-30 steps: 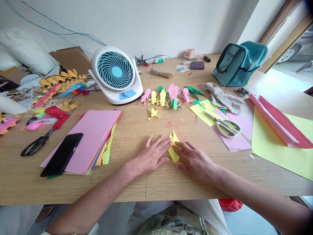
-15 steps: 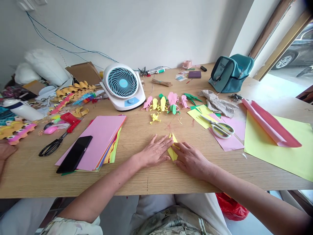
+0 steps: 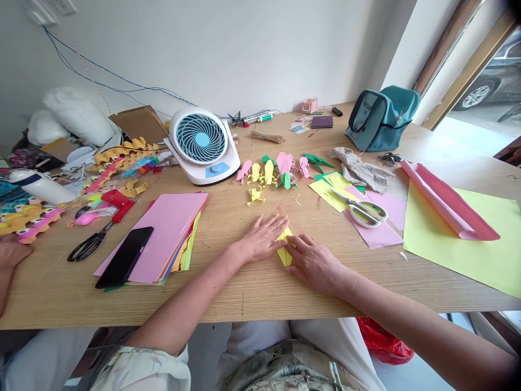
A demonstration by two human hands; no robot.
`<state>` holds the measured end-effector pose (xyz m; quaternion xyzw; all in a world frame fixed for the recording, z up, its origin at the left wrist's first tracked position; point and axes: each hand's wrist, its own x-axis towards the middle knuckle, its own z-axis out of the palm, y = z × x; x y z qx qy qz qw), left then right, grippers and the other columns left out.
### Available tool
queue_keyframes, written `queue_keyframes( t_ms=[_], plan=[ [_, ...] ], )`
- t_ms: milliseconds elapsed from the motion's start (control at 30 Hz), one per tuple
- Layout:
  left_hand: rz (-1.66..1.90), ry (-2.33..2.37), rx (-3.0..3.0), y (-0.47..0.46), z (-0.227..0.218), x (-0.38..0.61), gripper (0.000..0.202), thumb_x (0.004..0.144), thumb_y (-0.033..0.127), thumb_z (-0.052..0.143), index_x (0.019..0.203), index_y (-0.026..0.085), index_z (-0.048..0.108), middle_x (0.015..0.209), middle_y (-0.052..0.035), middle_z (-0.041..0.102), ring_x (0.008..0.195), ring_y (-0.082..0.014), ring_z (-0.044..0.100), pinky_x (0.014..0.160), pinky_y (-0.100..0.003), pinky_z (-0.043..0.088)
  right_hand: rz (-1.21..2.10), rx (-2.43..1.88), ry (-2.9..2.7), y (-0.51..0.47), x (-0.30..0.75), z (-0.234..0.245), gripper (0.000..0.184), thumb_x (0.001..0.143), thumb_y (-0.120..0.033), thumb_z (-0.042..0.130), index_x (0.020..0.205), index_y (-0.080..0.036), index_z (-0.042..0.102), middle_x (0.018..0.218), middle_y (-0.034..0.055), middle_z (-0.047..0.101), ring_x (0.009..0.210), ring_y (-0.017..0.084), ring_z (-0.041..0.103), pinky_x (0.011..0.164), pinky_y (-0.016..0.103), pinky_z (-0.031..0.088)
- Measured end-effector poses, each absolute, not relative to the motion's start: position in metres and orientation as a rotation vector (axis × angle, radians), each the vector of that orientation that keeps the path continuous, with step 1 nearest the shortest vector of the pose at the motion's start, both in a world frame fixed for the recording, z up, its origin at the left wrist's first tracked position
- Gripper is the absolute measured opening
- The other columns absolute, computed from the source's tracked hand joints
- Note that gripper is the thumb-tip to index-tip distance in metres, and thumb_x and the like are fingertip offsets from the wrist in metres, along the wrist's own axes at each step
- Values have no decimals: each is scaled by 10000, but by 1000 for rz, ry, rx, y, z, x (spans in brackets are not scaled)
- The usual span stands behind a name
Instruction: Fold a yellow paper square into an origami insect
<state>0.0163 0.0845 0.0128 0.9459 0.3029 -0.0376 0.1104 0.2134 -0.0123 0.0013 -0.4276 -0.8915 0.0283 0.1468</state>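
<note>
A folded piece of yellow paper [image 3: 285, 255] lies on the table in front of me, partly hidden under my fingers. My left hand [image 3: 264, 238] rests flat over its upper left side, fingers outstretched. From the right, my right hand [image 3: 316, 263] holds the paper's edge between bent fingers and thumb. Beyond my hands sits a yellow origami frog [image 3: 256, 196]. Behind it stands a row of more folded figures, among them a yellow one [image 3: 269, 172], a pink one [image 3: 285, 162] and a green one [image 3: 286, 180].
Left are a stack of coloured paper [image 3: 171, 217], a black phone [image 3: 125, 257] and red-and-black scissors [image 3: 97, 239]. A fan [image 3: 203, 146] stands behind. Right lie white-handled scissors [image 3: 366, 213], paper sheets [image 3: 459, 250] and a teal bag [image 3: 382, 122]. Another person's hand [image 3: 14, 252] is at far left.
My left hand has slid slightly up and right over the yellow paper, covering its upper tips. The right hand stays at the paper's edge. The whole view has shifted a little.
</note>
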Motion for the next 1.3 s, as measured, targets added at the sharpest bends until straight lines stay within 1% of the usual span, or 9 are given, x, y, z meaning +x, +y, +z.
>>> queue_keyframes(
  t_ms=[233,333,433,500,733,900,1000,1167,1300],
  plan=[
    [247,1232,2683,98,6,29,600,1013,485,327,1545,208,317,1610,-98,323,1525,-348,145,1189,-650,111,99,-1232,-2562,-14,214,5,439,975,-390,477,1258,-76,593,1263,202,567,1102,320,508,939,475,486],
    [483,1298,2606,97,6,23,528,1017,424,353,1465,159,440,1519,-142,452,1435,-307,353,1167,-511,292,135,-1216,-2545,-15,216,7,388,981,-372,478,1243,-116,605,1294,191,564,1139,318,521,953,489,470],
    [567,1314,2548,93,9,17,395,989,444,448,1173,157,647,1215,-135,635,1168,-260,570,1044,-416,425,179,-1231,-2458,-12,220,8,344,988,-321,473,1261,-147,590,1282,170,577,1115,300,552,939,476,471],
    [581,1289,2499,91,13,16,351,959,476,511,1026,165,659,1051,-100,656,1014,-229,615,934,-373,479,220,-1289,-2329,-9,224,7,324,988,-280,470,1267,-147,567,1235,159,590,1076,282,574,917,447,484],
    [404,1169,2342,82,21,16,306,749,414,774,808,186,579,869,-13,558,807,-187,566,700,-292,442,401,-1455,-2017,9,233,-5,314,909,-245,584,1215,-198,528,1058,82,611,926,223,625,864,384,503],
    [493,1055,2362,78,19,20,178,817,252,694,733,183,554,863,-6,538,776,-157,544,712,-276,428,446,-1481,-2018,14,228,-5,55,877,-224,580,923,-208,607,942,45,611,814,187,605,765,335,481],
    [684,961,2278,75,20,24,97,861,212,641,813,185,560,944,-27,574,833,-156,563,741,-265,453,610,-1391,-1879,18,226,2,117,900,-265,542,811,-204,588,886,25,596,675,135,556,634,279,455],
    [905,903,1876,73,21,29,134,866,295,652,869,180,582,834,-1,623,758,-133,592,688,-231,487,953,-1196,-1708,34,225,24,131,906,-343,581,870,-218,598,773,-5,619,689,145,569,651,274,463],
    [1034,807,1568,76,24,28,259,805,383,725,860,150,627,821,-6,672,776,-141,626,748,-258,521,1101,-1038,-1519,48,217,32,251,842,-450,680,826,-219,583,766,-8,601,698,144,558,639,268,468]
  ],
)
